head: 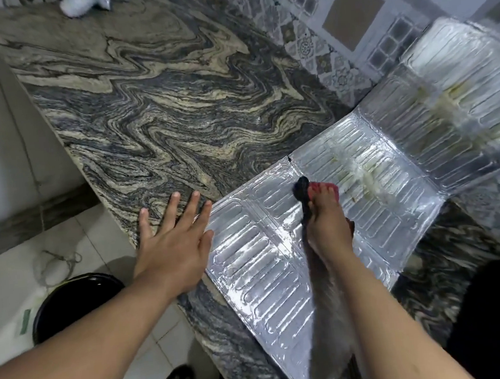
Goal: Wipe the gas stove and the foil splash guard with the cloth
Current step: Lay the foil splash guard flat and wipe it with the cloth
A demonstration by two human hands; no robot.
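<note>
The foil guard lies flat on the worktop, overhanging its front edge, its far panels rising against the tiled wall. The right hand presses the cloth, fingers closed on it, onto a middle panel. The left hand, fingers spread wide and holding nothing, rests flat at the guard's left edge. Yellowish grease streaks sit just beyond the cloth. Best to pin the foil firmly and stroke along the ribs with light pressure, since thin foil probably creases easily. No stove is in view.
</note>
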